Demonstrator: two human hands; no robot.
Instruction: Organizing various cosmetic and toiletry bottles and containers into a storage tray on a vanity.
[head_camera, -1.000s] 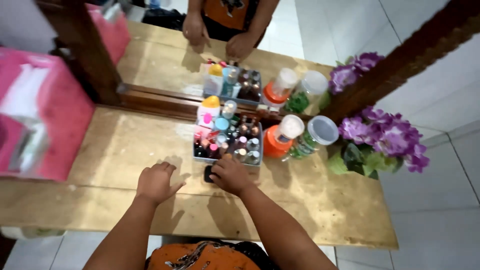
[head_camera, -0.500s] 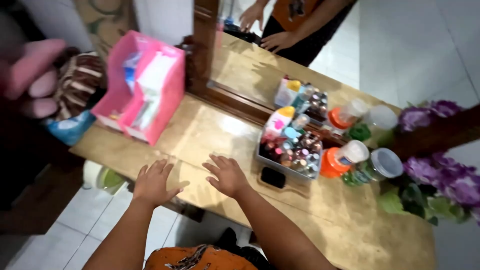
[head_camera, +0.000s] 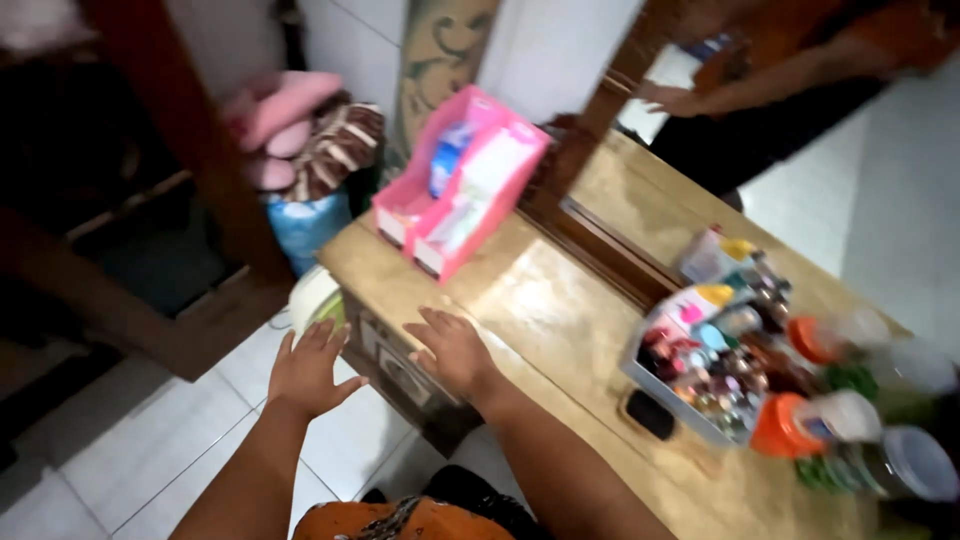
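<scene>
So both hands are empty here, fingers spread, not gripping anything. The left hand (head_camera: 308, 368) hangs in the air off the edge of the long tan wooden surface (head_camera: 560, 310), over the white tiled floor (head_camera: 150, 440). The right hand (head_camera: 455, 352) is open too, palm down, right at the near corner of that surface; can't tell if it's actually touching the wood or just above it.

Nearest thing to the hands is the pink open-topped organiser box (head_camera: 462, 190), sitting up at the far end of the surface with some blurry white and blue packets in it. Well apart to the right there's a grey rectangular tray packed with small bottles (head_camera: 705, 375), and a small black flat object (head_camera: 650, 414) lies just beside the tray's near edge. Past that stand an orange-based jar with a white lid (head_camera: 800, 425) and a clear plastic jar (head_camera: 905, 465), both pretty smeared.

A wood-framed mirror (head_camera: 640, 200) runs along the back, reflecting the surface.
</scene>
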